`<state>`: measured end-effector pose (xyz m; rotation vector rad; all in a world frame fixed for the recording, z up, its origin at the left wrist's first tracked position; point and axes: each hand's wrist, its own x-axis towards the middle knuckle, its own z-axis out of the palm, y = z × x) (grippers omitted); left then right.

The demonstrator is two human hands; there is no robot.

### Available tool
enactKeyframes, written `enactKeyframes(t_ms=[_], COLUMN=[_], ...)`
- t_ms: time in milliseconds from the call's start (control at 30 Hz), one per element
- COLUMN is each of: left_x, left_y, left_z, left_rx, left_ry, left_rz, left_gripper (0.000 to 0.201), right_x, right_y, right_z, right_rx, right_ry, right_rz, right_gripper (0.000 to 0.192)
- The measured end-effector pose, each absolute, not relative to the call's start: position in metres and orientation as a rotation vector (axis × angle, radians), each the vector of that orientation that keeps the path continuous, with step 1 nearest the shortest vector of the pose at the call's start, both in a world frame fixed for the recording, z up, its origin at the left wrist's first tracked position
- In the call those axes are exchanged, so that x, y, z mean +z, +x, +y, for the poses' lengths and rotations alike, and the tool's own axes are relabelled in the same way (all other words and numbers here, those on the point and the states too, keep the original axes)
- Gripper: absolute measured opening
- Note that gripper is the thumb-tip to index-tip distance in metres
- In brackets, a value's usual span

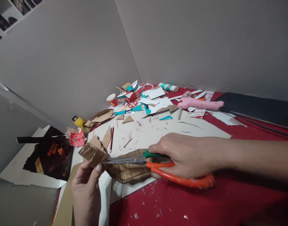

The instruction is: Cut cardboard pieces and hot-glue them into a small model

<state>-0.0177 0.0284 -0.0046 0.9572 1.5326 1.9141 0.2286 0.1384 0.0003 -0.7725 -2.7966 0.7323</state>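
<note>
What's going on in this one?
A person's left hand pinches a bent cardboard piece, while the right hand holds scissors with the blades up against it. Whether they are biting into it right now is unclear. Just beneath the blades lies a larger cardboard shape. Beyond, paper scraps and a pink glue gun lie about.

The right forearm (257, 157), bare, reached in from the right side, nearly level. The right hand (183, 155) was closed in a grip, its back turned upward, fingers curled and pointing left. The left hand (87, 185) rose from the bottom edge at lower left, its wrist below it. Its thumb (95, 176) and bent forefinger came close together in a pinch, pointing away.
</note>
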Motion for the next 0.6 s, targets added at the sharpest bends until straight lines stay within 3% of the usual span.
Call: enactKeyframes(t_ms=[600], left_x=[-0.001], left_y=[-0.0243], left_z=[0.0263], left_rx=[1.861], left_ry=[0.648], left_rz=[1.446], left_gripper=[0.035], right_x=[-0.0001], right_y=[0.2293], right_z=[0.1321], right_rx=[0.663], right_ry=[-0.631], right_rz=[-2.786], right_gripper=[0.029])
